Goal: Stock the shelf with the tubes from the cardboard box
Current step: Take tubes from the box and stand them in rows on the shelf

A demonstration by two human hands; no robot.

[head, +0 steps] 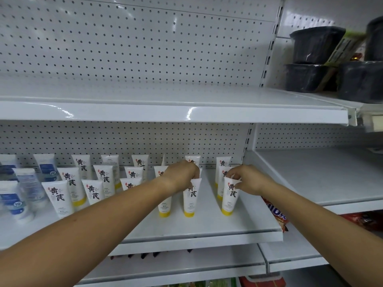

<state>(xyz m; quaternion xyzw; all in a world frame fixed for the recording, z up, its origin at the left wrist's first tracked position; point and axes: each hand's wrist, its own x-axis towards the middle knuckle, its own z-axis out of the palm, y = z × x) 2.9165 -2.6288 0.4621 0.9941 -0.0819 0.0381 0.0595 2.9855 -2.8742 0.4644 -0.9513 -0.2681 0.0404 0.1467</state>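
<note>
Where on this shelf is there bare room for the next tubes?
Bare: the front strip of the shelf; the gap between the left tube, in the left hand, and the right tube, in the right hand; the upper shelf. Crowded: yellow-capped tubes leftward, then blue tubes.

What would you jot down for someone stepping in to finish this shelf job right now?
Left hand pinches the top of a front-row tube, standing cap-down on the shelf. Right hand pinches the top of the rightmost front tube, also cap-down.
Done: several rows of yellow-capped tubes stand to the left, beside blue-labelled tubes.
Left: release both, then probably fill the bare shelf space around them. Cardboard box is out of view, so remaining stock unknown.
</note>
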